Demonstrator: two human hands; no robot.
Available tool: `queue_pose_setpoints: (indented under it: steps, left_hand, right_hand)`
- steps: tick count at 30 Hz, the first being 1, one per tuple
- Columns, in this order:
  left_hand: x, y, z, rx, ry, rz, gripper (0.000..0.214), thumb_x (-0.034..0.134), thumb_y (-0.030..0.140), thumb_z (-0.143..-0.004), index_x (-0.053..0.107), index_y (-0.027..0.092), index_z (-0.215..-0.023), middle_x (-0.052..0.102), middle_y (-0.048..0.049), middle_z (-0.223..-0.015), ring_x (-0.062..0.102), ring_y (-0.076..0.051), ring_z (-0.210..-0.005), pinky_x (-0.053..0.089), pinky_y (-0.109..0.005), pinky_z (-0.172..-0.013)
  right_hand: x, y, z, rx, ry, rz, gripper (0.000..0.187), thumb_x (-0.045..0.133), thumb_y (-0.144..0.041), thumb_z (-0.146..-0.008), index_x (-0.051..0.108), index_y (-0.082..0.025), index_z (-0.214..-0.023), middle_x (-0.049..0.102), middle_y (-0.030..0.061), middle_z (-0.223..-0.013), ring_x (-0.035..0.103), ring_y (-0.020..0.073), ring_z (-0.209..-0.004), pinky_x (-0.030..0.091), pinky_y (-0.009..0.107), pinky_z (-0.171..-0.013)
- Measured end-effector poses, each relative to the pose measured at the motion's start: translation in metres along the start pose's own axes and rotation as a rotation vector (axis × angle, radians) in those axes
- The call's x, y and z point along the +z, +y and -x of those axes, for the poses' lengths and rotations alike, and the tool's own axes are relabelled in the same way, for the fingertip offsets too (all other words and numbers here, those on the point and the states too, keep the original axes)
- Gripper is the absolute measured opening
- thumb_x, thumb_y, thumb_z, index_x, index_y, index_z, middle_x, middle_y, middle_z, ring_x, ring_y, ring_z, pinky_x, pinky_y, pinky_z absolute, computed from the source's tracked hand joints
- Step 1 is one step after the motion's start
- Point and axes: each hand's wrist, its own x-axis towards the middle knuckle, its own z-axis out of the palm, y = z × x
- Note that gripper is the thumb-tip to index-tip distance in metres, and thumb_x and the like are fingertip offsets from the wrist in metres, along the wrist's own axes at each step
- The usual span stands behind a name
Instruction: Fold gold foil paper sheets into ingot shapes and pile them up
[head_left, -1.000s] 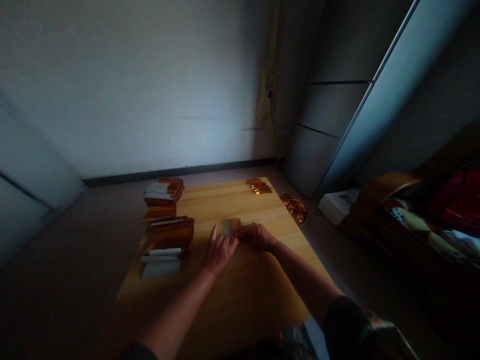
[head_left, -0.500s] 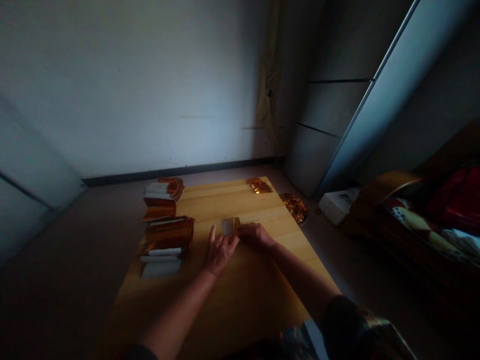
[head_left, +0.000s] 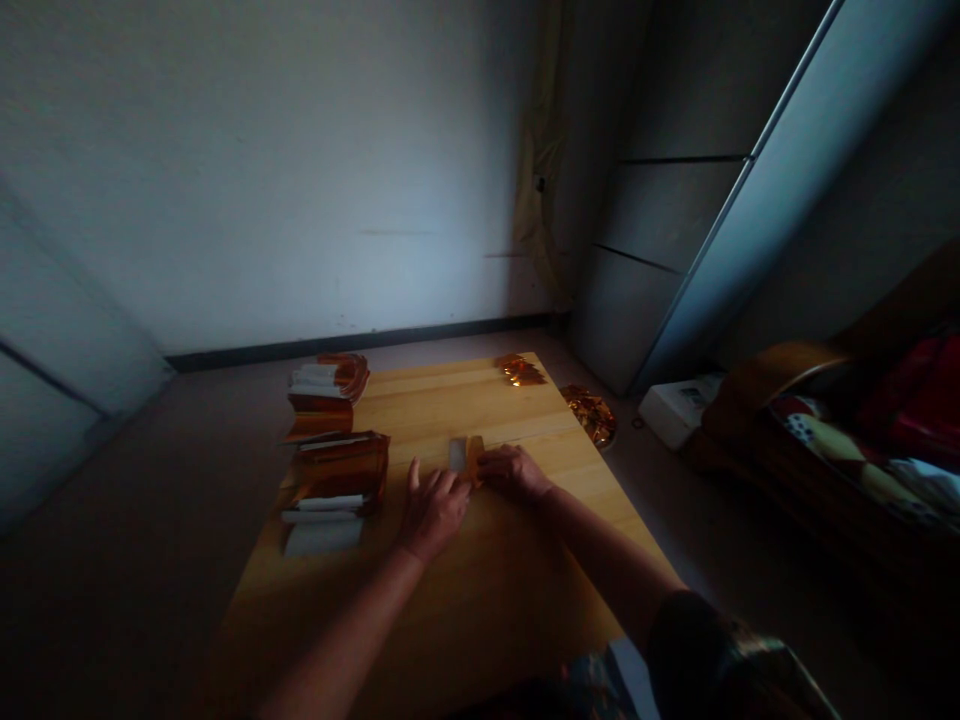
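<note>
Both my hands rest near the middle of a low wooden table (head_left: 480, 590). A small piece of gold and white foil paper (head_left: 463, 454) lies between them. My right hand (head_left: 512, 472) is closed, its fingers pinching the paper's right edge. My left hand (head_left: 433, 508) lies beside the paper with its fingers bent against the near left edge and the thumb sticking out. Stacks of gold foil sheets (head_left: 339, 470) with white backing stand at the table's left side, close to my left hand.
Another stack of foil sheets (head_left: 327, 384) sits at the far left corner. A small heap of folded gold pieces (head_left: 517, 369) lies at the far right corner. A round tray of gold pieces (head_left: 590, 416) and a white box (head_left: 677, 406) are on the floor to the right.
My left hand has slid a little toward me and to the left, and its raised finger has come down. The right hand and the paper have barely moved.
</note>
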Motion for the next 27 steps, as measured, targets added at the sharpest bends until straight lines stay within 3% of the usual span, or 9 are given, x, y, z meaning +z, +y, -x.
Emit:
queue_pose_setpoints:
  steps: [6, 14, 27]
  left_hand:
    - [0.0, -0.004, 0.005, -0.027, -0.058, 0.032, 0.025, 0.054, 0.023, -0.082, 0.064, 0.03, -0.104, 0.064, -0.0046, -0.104, 0.057, -0.023, -0.096, 0.014, -0.066, -0.105]
    - [-0.001, -0.004, 0.006, -0.022, -0.062, 0.036, 0.024, 0.052, 0.023, -0.083, 0.064, 0.03, -0.102, 0.065, -0.0048, -0.108, 0.058, -0.023, -0.098, 0.011, -0.066, -0.105]
    - [-0.007, 0.0, 0.006, 0.008, -0.073, 0.046, 0.02, 0.05, 0.024, -0.084, 0.063, 0.028, -0.099, 0.065, -0.0054, -0.106, 0.057, -0.023, -0.098, 0.013, -0.064, -0.106]
  right_hand:
    - [-0.007, 0.004, -0.009, -0.016, -0.072, -0.125, 0.013, 0.06, -0.027, -0.083, 0.072, -0.022, -0.088, 0.068, 0.0036, -0.1, 0.061, 0.0139, -0.094, 0.045, 0.023, -0.082]
    - [-0.016, -0.01, -0.023, 0.28, -0.216, 0.051, 0.017, 0.062, -0.033, -0.081, 0.07, -0.022, -0.092, 0.065, 0.0029, -0.099, 0.061, 0.0141, -0.082, 0.044, 0.02, -0.069]
    - [-0.015, -0.021, -0.032, 0.31, -0.307, 0.246, 0.026, 0.049, -0.04, -0.089, 0.064, -0.021, -0.099, 0.063, 0.0082, -0.106, 0.064, 0.0189, -0.083, 0.047, 0.025, -0.068]
